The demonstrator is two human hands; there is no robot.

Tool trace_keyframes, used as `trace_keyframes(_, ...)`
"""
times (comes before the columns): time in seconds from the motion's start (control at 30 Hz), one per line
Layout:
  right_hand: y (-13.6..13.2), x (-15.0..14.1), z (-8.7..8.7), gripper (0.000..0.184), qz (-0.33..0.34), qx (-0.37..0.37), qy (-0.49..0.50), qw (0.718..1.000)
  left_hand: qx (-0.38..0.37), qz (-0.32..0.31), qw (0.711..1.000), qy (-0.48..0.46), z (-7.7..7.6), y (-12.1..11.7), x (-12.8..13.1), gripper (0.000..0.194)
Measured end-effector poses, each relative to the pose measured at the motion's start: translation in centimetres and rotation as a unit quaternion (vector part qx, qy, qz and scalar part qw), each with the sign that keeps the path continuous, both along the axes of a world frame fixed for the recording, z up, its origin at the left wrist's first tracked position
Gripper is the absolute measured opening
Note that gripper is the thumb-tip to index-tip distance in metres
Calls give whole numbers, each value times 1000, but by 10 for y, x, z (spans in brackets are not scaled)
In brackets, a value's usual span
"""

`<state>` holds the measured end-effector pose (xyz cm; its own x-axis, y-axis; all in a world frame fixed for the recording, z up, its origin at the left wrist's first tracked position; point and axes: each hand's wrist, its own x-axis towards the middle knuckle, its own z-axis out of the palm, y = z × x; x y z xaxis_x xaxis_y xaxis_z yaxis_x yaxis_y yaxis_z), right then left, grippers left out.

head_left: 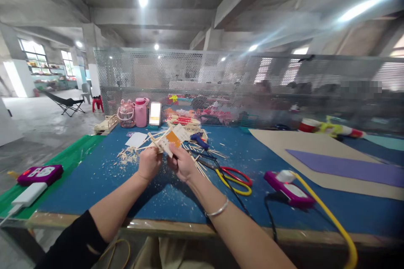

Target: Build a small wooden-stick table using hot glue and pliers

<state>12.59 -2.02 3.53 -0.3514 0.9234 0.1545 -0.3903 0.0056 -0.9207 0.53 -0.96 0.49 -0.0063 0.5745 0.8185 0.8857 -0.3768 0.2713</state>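
Note:
Over the middle of the blue worktop, both my hands are close together. My left hand (pixel 150 162) is closed, with thin wooden sticks (pixel 153 139) rising from its fingers; its exact grip is partly hidden. Thumb and fingers of my right hand (pixel 182 164) pinch a small white card (pixel 164 146) against those sticks. Just beyond are an orange piece (pixel 173 138) and a white printed sheet (pixel 181 133). A blue glue gun (pixel 200 140) lies beyond my right hand among loose sticks (pixel 202 167). Scissors (pixel 236 180) with red and yellow handles lie to the right.
Wood scraps (pixel 128 156) and a white paper (pixel 136 139) lie left. Pink bottles (pixel 141 112) and a lit phone (pixel 155 113) stand before the mesh screen (pixel 183 67). A purple power strip (pixel 288 189) with a yellow cable, beige sheet (pixel 271 141) and purple sheet (pixel 347 166) are right.

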Motion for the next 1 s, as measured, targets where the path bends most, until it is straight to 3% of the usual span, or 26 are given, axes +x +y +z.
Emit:
trace_keyframes(0.1, 2, 1, -1, 48, 34, -3, 2, 999, 12, -8, 1000, -9, -1, 1, 0, 21)
trace_keyframes(0.3, 11, 5, -2, 51, -23, -9, 8, 1000, 34, -39, 998, -22, -1, 1, 1, 23)
trace_keyframes(0.47, 6, 1, -3, 51, 44, -5, -23, 999, 38, -49, 997, -35, -1, 1, 1, 19)
trace_keyframes(0.6, 5, 0, -4, 51, 8, -2, 6, 1000, 35, -53, 997, -43, -1, 1, 2, 20)
trace_keyframes(0.77, 5, -1, -6, 50, 58, 21, -27, 998, 22, -64, 997, -42, 0, -1, 3, 21)
trace_keyframes(0.9, 7, 0, -7, 54, 9, 20, -9, 1000, 18, -64, 996, -56, 2, -3, 5, 22)
trace_keyframes(1.0, 8, 0, -6, 56, 23, 37, -18, 999, 14, -68, 995, -68, 2, -4, 7, 21)
